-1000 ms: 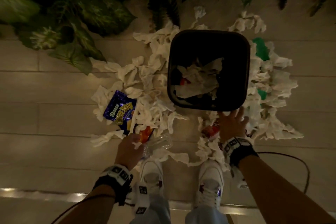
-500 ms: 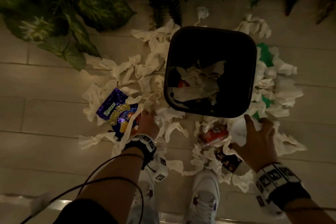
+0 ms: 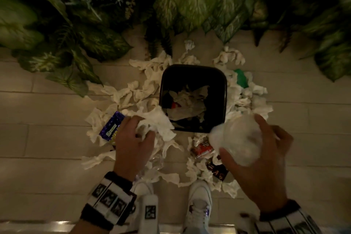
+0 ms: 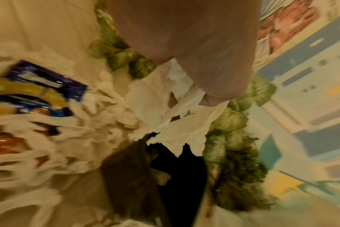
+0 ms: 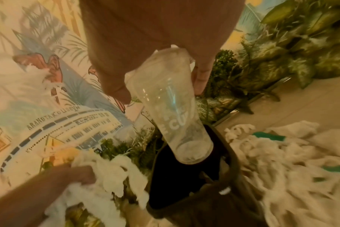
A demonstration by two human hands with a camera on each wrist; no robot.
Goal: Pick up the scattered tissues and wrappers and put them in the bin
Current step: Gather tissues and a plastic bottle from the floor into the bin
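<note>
White crumpled paper tissue (image 3: pixel 155 122) is bunched in the curled fingers of the left hand (image 3: pixel 133 143), hanging just over the near-left corner of the square black plastic bin (image 3: pixel 225 89), which already has tissues and a red scrap inside. Clear plastic cup (image 5: pixel 173 110) with white lettering is clasped by the right hand (image 3: pixel 266 167), fingers and thumb wrapped round it, its base pointing down above the bin's near-right corner. More crumpled tissues (image 3: pixel 247 99) lie round the bin on the pale tiled floor (image 3: pixel 38 138), along with a purple snack wrapper (image 3: pixel 111 129) and a red wrapper (image 3: pixel 202 149).
</note>
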